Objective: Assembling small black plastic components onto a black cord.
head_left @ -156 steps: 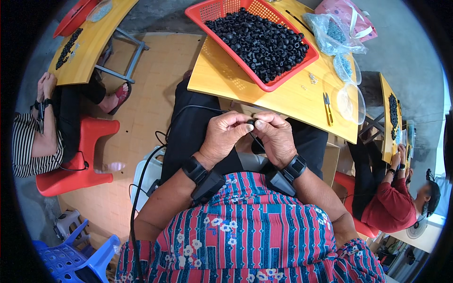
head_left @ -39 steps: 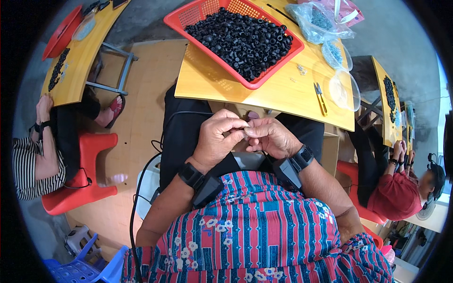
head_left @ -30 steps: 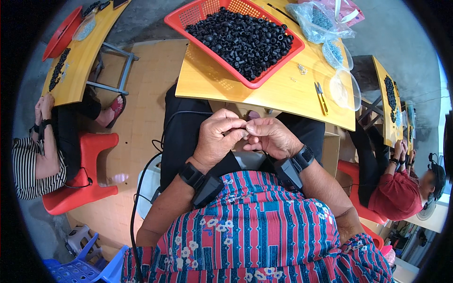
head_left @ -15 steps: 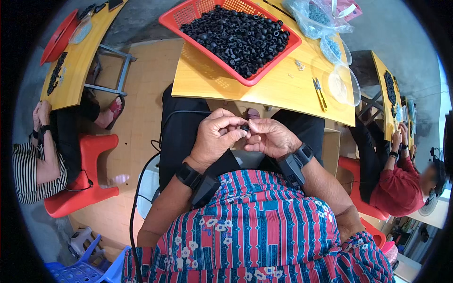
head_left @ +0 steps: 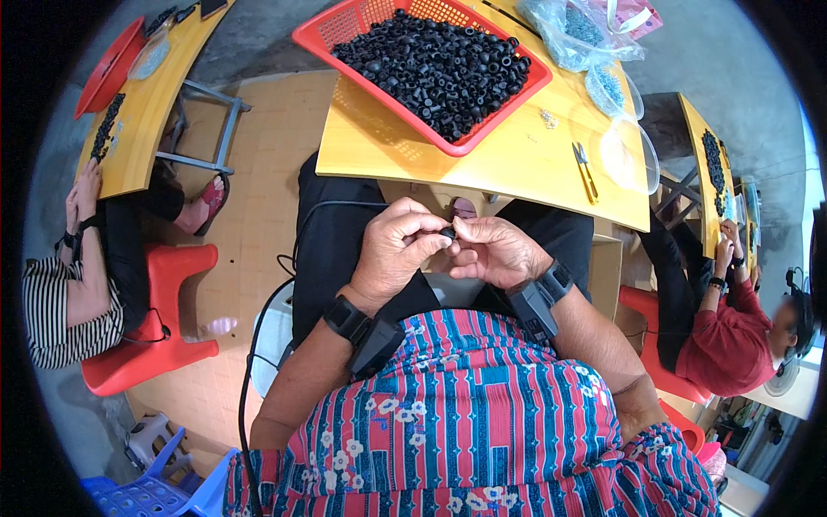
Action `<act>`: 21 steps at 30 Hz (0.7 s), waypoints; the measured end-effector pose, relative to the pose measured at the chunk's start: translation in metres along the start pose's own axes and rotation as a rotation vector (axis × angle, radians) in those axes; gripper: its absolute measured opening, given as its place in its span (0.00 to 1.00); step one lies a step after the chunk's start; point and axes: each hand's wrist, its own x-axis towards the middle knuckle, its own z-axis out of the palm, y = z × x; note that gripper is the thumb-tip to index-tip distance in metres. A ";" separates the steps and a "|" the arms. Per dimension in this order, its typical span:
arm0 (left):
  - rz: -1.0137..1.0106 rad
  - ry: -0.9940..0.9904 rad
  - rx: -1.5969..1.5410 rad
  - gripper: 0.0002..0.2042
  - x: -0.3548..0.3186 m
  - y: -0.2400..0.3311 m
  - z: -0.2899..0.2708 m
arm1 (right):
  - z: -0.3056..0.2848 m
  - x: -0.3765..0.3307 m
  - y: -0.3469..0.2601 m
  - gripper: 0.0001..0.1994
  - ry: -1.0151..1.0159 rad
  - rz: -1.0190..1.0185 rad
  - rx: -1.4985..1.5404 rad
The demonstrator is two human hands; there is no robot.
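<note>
- Left hand [head_left: 399, 247], right hand [head_left: 500, 250]: fingertips pinching small, dark piece [head_left: 448, 232], just outside table's [head_left: 525, 172] near edge.
- Slim yellow-handled snips [head_left: 587, 175] by near right corner.

Black piece [head_left: 447, 232], red basket [head_left: 457, 148], striped floral shirt [head_left: 469, 392]

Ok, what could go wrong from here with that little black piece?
The small black piece, held between the left hand and right hand off the table, might slip and fall. The yellow-handled snips lie close to the table's near edge, so a bump could perhaps knock them down.
</note>
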 end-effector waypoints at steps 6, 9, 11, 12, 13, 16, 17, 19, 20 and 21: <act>0.028 0.011 0.029 0.06 0.000 0.000 0.000 | -0.001 0.000 -0.001 0.15 0.035 0.011 -0.072; 0.005 0.014 0.032 0.06 0.000 0.003 0.001 | 0.000 -0.001 -0.001 0.14 0.037 -0.012 -0.099; -0.009 0.016 0.029 0.06 0.001 0.003 0.001 | 0.000 0.000 -0.001 0.14 0.033 -0.031 -0.119; -0.009 0.015 0.030 0.07 0.001 0.003 0.001 | -0.001 0.001 0.000 0.14 0.027 -0.043 -0.122; -0.010 0.013 0.031 0.07 0.001 0.002 0.001 | -0.003 0.001 0.002 0.13 0.021 -0.054 -0.124; -0.033 0.017 0.007 0.06 0.002 0.004 0.002 | -0.004 0.002 0.005 0.12 0.019 -0.109 -0.159; -0.042 0.006 0.005 0.08 0.002 0.002 0.002 | -0.002 0.002 0.005 0.12 0.016 -0.115 -0.190; -0.058 -0.016 0.002 0.12 0.001 -0.006 0.000 | 0.002 0.003 0.005 0.10 0.010 -0.126 -0.251; -0.093 -0.026 -0.077 0.14 0.000 -0.007 0.000 | 0.003 0.002 0.006 0.10 0.016 -0.153 -0.309; -0.128 -0.035 -0.155 0.16 0.000 -0.007 0.000 | 0.004 0.002 0.006 0.09 0.021 -0.180 -0.366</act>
